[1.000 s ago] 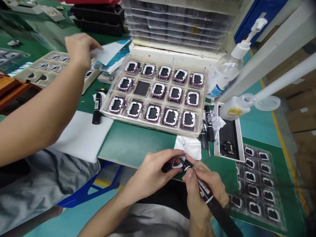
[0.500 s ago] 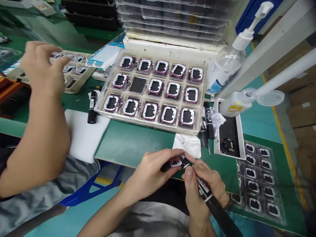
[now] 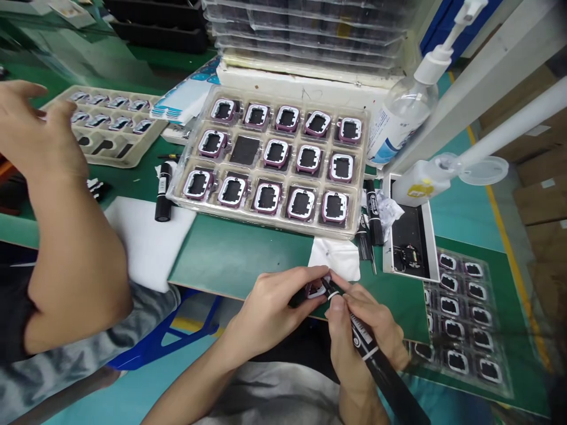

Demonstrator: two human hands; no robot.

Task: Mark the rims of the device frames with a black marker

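Observation:
Between the thumb and fingers of my left hand (image 3: 281, 307) is a small watch case (image 3: 315, 288) with a white rim, partly hidden by the fingers. My right hand (image 3: 365, 327) is closed around a black marker pen (image 3: 367, 342), its tip at the watch case's edge. Just beyond my hands lies a white wipe (image 3: 335, 258) with faint marks. Farther back, a clear plastic tray (image 3: 261, 218) holds several purple watch cases with white rims; one pocket in its middle row (image 3: 245, 151) holds no case.
Two markers (image 3: 374, 212) lie beside a white box (image 3: 433, 248) with a small bottle (image 3: 414, 183). A pump bottle (image 3: 398, 118) stands behind. Another tray (image 3: 465, 319) is at right. A co-worker's arm (image 3: 71, 236) reaches over the left side, near another marker (image 3: 163, 192).
The co-worker's hand has moved left, uncovering more of the far-left tray. My hands keep almost the same pose, with the marker tip still at the watch case. The view has shifted slightly.

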